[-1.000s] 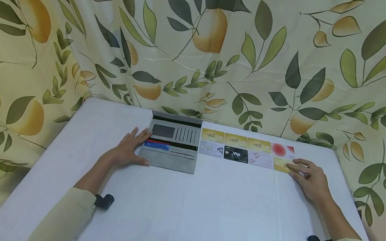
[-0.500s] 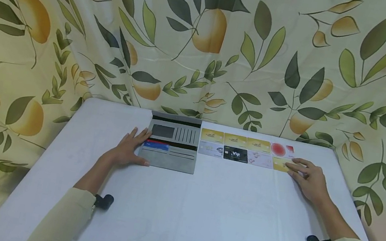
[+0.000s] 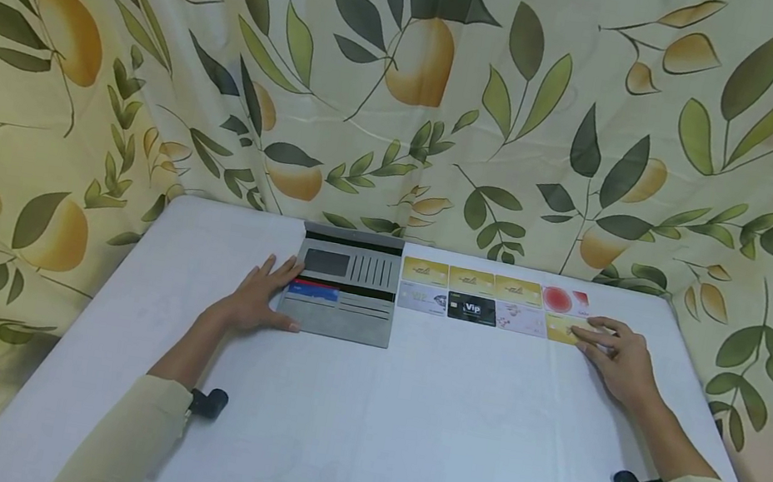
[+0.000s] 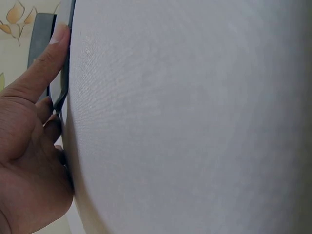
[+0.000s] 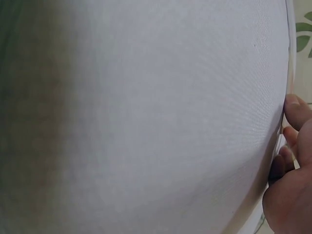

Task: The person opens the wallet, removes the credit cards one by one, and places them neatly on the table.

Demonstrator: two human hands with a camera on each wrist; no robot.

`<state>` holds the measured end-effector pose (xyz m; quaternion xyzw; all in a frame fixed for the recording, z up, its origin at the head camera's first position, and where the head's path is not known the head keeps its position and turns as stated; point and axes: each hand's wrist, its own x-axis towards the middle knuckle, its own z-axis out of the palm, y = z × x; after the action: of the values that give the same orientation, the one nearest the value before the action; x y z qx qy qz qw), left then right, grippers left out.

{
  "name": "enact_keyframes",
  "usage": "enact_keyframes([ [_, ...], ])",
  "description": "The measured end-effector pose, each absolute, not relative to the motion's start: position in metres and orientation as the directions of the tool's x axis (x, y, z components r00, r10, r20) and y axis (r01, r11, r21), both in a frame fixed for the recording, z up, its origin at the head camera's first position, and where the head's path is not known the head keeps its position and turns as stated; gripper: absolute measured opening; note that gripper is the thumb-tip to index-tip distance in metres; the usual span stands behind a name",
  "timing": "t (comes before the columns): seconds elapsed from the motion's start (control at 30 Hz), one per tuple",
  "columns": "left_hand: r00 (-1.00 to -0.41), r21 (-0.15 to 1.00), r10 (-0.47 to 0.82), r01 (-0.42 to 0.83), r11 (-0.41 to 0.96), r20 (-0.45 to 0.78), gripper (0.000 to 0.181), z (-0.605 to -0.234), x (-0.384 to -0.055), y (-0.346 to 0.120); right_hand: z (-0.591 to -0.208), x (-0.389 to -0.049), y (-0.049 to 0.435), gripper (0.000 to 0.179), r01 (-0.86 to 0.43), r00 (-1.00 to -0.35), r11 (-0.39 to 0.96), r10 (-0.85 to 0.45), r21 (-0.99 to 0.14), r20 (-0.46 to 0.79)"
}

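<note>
A grey card wallet (image 3: pixel 350 325) lies unfolded on the table in the head view, with a blue card (image 3: pixel 313 291) in a lower slot. My left hand (image 3: pixel 259 297) rests at its left edge, fingers spread; the thumb lies on the lower left corner, as the left wrist view also shows on the wallet (image 4: pixel 41 41). At the right end of the lower card row, the fingertips of my right hand (image 3: pixel 621 364) touch the right side of a gold card (image 3: pixel 559 328). That card lies flat, its right part covered by the fingers.
Right of the wallet, cards lie in two rows: several gold ones (image 3: pixel 471 281) and a red-and-white card (image 3: pixel 562 301) above, a pale card (image 3: pixel 423 298), a black Vip card (image 3: pixel 471 308) and a pinkish card (image 3: pixel 521 319) below. A patterned curtain (image 3: pixel 402 142) hangs behind the white table (image 3: pixel 399 445).
</note>
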<state>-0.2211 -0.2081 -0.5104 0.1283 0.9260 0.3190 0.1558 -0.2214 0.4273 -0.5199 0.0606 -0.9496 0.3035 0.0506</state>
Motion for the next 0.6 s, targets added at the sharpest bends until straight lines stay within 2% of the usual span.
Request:
enact_keyframes([
  [0.3, -0.915, 0.626, 0.345, 0.147, 0.766, -0.207, 0.114, -0.5082, -0.2203, -0.2089, -0.5179, -0.2202, 0.425, 0.029, -0.109, -0.993, 0.812, -0.061, -0.574, 0.102],
  [0.6, -0.916, 0.632, 0.346, 0.147, 0.761, -0.204, 0.115, -0.5062, -0.2189, -0.2083, -0.5186, -0.2196, 0.4245, 0.029, -0.129, -0.989, 0.815, -0.065, -0.564, 0.131],
])
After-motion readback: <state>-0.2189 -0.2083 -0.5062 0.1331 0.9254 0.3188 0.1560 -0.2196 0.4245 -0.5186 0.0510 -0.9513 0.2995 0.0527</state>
